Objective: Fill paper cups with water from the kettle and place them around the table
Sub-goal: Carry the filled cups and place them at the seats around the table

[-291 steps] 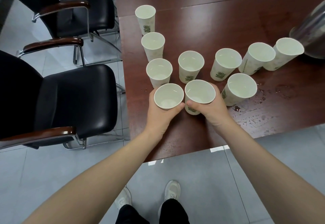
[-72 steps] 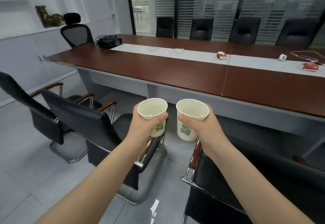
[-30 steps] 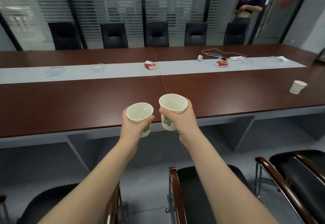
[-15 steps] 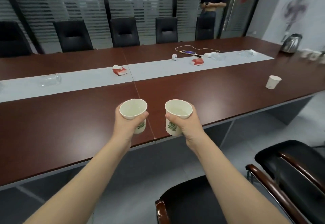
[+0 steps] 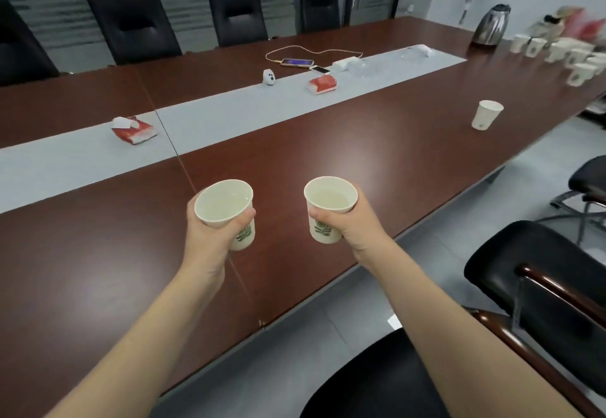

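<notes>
Left hand [image 5: 214,232] grips left cup [image 5: 229,212], mouth tilted toward the camera. Right hand [image 5: 352,224] grips right cup [image 5: 328,209], upright, over table [image 5: 377,148].

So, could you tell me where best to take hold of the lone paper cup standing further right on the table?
Wrap the lone paper cup round its side wall, just below the rim, coming from the near edge of the table. It stands upright, mouth open, tapering downward, with bare table around it.

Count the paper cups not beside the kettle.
3. The left cup in the left hand, the right cup in the right hand, and a lone cup standing on the table at right. More may be off-frame.
</notes>
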Available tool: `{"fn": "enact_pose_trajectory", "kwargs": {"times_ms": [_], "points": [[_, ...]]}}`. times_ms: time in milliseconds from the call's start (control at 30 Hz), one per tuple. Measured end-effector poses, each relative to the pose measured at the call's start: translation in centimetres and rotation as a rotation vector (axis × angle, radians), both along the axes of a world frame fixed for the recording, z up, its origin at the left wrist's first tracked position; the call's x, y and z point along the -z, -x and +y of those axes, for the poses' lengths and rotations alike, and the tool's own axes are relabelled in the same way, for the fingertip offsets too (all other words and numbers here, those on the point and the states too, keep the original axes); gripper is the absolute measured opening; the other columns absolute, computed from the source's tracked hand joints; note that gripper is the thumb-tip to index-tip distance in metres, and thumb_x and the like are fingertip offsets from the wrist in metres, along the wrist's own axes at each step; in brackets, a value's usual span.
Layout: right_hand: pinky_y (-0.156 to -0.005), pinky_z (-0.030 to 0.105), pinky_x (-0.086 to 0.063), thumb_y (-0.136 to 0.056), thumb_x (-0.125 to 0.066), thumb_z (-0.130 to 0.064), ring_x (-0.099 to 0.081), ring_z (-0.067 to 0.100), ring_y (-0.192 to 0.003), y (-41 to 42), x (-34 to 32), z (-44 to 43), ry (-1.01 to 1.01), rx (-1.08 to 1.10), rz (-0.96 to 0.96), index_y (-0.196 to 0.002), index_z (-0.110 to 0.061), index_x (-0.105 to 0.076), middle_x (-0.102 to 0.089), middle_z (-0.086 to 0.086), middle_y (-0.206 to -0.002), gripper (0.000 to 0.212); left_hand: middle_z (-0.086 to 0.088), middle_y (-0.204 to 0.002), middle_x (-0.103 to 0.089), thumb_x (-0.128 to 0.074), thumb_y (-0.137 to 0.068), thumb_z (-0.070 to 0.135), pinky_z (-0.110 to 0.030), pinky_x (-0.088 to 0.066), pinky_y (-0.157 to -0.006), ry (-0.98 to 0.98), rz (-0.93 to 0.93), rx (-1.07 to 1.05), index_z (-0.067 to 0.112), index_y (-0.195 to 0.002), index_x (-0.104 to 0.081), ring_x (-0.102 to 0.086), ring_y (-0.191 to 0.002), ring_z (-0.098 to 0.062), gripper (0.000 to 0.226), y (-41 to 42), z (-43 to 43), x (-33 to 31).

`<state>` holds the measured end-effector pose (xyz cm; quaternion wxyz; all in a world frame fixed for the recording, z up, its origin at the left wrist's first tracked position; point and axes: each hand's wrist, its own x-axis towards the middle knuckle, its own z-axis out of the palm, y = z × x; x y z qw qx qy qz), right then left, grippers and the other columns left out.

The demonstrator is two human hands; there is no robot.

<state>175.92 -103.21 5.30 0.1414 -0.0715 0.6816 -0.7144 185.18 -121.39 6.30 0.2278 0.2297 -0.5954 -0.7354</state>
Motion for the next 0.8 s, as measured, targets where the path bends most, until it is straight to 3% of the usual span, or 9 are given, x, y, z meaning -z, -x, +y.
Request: {"fn": "enact_pose_trajectory", "kwargs": {"times_ms": [167, 300, 467, 667, 800], "points": [[-0.066, 0.009, -0.048, -0.061, -0.087, -0.007, -0.060, 0.005, -0.092, 4.7, 3.3, -2.2, -0.025, 0.006, 0.025, -0.121, -0.019, -0.049, -0.062, -0.003, -0.106, 0.072, -0.004, -0.123, -0.055, -0.077, -0.068, 0.009, -0.062, -0.043, -0.095, 0.005, -0.030, -0.033, 0.021, -0.128, -0.041, -0.054, -0.116, -0.025, 0.071, 3.6, -2.7, 3.5], [-0.069, 0.010, -0.048, -0.067, -0.082, 0.002, -0.059, 0.003, -0.090, 7.8, 6.6, -3.9, -0.042, 0.037, 0.030, -0.117, -0.020, -0.049, -0.060, -0.009, -0.100, 0.063, -0.004, -0.124, -0.055, -0.085, -0.056, 0.014, -0.060, -0.046, -0.092, -0.020, -0.060, -0.026, 0.026, -0.124, -0.041, -0.054, -0.120, -0.028, 0.082, 5.7, -4.4, 5.6], [-0.071, 0.014, -0.049, -0.058, -0.087, -0.006, -0.059, 0.001, -0.089, 10.8, 10.6, -5.1, -0.065, 0.062, 0.022, -0.104, -0.031, -0.049, -0.061, -0.012, -0.099, 0.064, -0.008, -0.132, -0.053, -0.082, -0.040, 0.035, -0.060, -0.042, -0.098, -0.044, -0.074, -0.029, 0.024, -0.128, -0.041, -0.051, -0.123, -0.029, 0.097, 7.1, -5.7, 7.7], [-0.073, 0.018, -0.051, -0.050, -0.085, -0.012, -0.061, -0.001, -0.086, 13.3, 13.5, -5.0, -0.073, 0.046, 0.038, -0.104, -0.028, -0.051, -0.062, -0.009, -0.097, 0.066, -0.003, -0.121, -0.056, -0.081, -0.041, 0.033, -0.062, -0.042, -0.097, -0.058, -0.102, 0.005, 0.020, -0.132, -0.040, -0.055, -0.113, -0.023, 0.100, 7.8, -6.3, 10.0], [-0.077, 0.030, -0.052, -0.042, -0.088, -0.031, -0.062, 0.015, -0.095, 14.2, 14.7, -4.8, -0.130, 0.006, 0.032, -0.122, -0.005, -0.050, -0.063, 0.004, -0.105, 0.092, -0.006, -0.126, -0.055, -0.083, -0.042, 0.033, -0.065, -0.041, -0.097, -0.067, -0.121, -0.010, 0.021, -0.132, -0.040, -0.051, -0.123, -0.031, 0.100, 8.1, -6.4, 11.0]]}}
